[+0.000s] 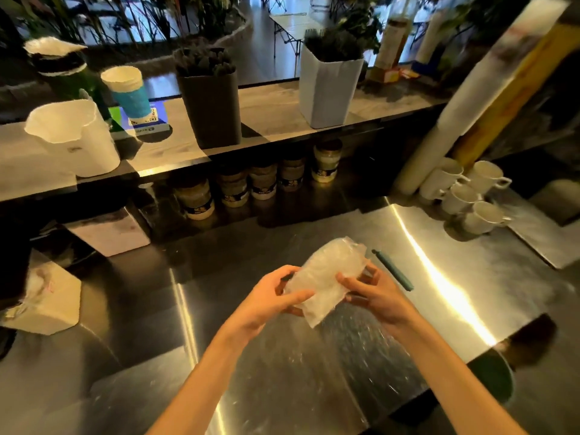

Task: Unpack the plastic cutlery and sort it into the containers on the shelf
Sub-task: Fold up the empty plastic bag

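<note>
Cutlery, still sealed in its clear plastic bag (326,277), sits between my two hands just above the steel tabletop (314,372). I cannot make out the single pieces through the crinkled film. My left hand (270,301) grips the bag's near left side, thumb laid across the top and fingers curled underneath. My right hand (373,293) holds the right side the same way, fingers wrapped round the edge. The bag tilts, its far end higher and its flat near corner hanging down between my wrists.

Just to the right of the bag a slim teal pen-like stick (394,270) lies on the tabletop, apart from my right hand. Farther right, white mugs (464,193) lie clustered on their sides beside tall rolls (489,98) that lean against the wall.

Beyond the tabletop runs the shelf (266,117). On it stand a black container (212,111) and a white container (328,89), well apart, each with dark contents showing at the top. At the left end stand a white jug-shaped tub (75,138) and a stack of paper cups with a blue sleeve (130,89). Under the shelf a row of lidded jars (260,180) stands in shadow.
</note>
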A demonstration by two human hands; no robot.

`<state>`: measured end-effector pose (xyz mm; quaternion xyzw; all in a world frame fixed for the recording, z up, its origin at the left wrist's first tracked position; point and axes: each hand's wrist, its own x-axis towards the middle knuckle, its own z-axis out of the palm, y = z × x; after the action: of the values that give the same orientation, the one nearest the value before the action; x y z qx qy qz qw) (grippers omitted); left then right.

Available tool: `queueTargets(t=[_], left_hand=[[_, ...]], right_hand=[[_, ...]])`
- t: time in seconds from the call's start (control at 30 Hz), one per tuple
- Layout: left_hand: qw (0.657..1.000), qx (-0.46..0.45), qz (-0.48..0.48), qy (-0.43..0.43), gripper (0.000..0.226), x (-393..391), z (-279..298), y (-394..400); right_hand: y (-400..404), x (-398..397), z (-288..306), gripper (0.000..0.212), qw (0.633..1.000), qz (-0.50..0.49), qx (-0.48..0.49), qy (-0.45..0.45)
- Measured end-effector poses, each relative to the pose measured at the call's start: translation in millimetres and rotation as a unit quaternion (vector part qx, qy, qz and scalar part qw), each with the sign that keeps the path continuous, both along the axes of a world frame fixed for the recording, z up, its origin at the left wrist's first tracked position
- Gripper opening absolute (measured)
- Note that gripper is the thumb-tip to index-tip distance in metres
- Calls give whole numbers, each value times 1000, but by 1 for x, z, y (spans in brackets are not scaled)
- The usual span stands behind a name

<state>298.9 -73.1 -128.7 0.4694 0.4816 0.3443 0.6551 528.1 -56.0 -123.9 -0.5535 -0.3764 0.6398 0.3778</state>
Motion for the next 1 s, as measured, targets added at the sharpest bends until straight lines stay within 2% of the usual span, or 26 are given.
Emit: queueTargets(t=[0.07,0.17,0.3,0.43,0.57,0.77,0.9,1.0], left_hand=[[1000,2,0,20,36,19,-4,7],[997,12,-32,72,27,60,-6,22],[994,33,-48,96,22,138,-6,49],[991,42,-86,90,31,242,-20,75],[989,24,-117,84,32,370,-44,89],[976,67,-168,118,26,565,-106,80],[950,96,-237,180,17,666,-174,58],[932,62,-280,223,12,714,-237,50]], right_hand=[[-2,25,0,70,999,-30,-30,34],[-4,71,0,48,993,-78,-58,70],[-6,144,-12,61,991,-127,-42,32],[-7,234,-29,39,986,-165,-17,5],[-12,344,-53,45,973,-230,-17,-9],[-48,511,-113,23,936,-342,-69,-32],[-74,593,-183,25,915,-378,-128,-66],[-83,634,-251,28,901,-383,-190,-70]])
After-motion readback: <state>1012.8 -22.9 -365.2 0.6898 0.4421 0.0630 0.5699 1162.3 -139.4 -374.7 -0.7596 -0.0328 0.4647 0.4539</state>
